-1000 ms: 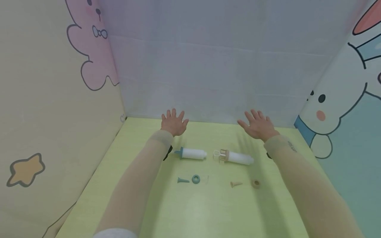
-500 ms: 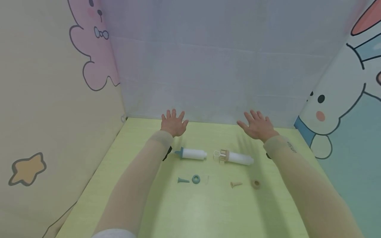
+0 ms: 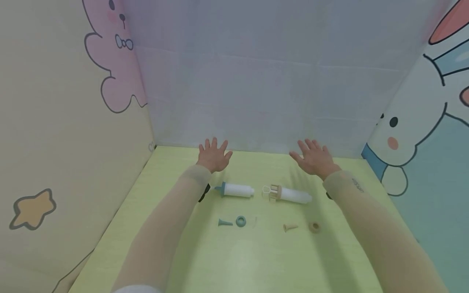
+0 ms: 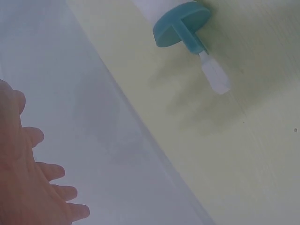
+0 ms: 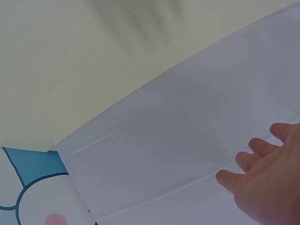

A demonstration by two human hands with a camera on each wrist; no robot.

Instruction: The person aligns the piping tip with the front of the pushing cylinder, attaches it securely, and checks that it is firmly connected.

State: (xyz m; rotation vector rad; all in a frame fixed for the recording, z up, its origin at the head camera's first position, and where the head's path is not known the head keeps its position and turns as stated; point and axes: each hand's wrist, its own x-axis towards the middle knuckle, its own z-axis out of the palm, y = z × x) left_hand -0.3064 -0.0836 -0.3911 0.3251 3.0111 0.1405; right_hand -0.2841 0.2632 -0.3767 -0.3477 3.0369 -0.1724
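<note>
My left hand (image 3: pixel 214 156) is held above the back part of the table, fingers spread, with nothing in it. Fingers spread likewise, my empty right hand (image 3: pixel 314 158) hovers farther right. Between the forearms lies a white syringe-like tube with a teal end (image 3: pixel 236 190); the left wrist view shows its teal cap (image 4: pixel 183 24) and whitish tip (image 4: pixel 215 77). To its right is a second white tube with a beige end (image 3: pixel 292 194) and a pale loop. Nearer the front are a teal cone-shaped piece (image 3: pixel 225 222), a teal ring (image 3: pixel 240 221), a beige cone-shaped piece (image 3: pixel 290 227) and a beige ring (image 3: pixel 314 227).
A small clear piece (image 3: pixel 255 221), hard to make out, lies beside the teal ring. The pale yellow table (image 3: pixel 234 260) meets a lilac backdrop (image 3: pixel 234 89) behind the hands. Printed cartoon panels (image 3: pixel 403 162) stand along both sides.
Both hands have come slightly lower in the head view, the right one also a little leftward. The tubes and small pieces lie where they were.
</note>
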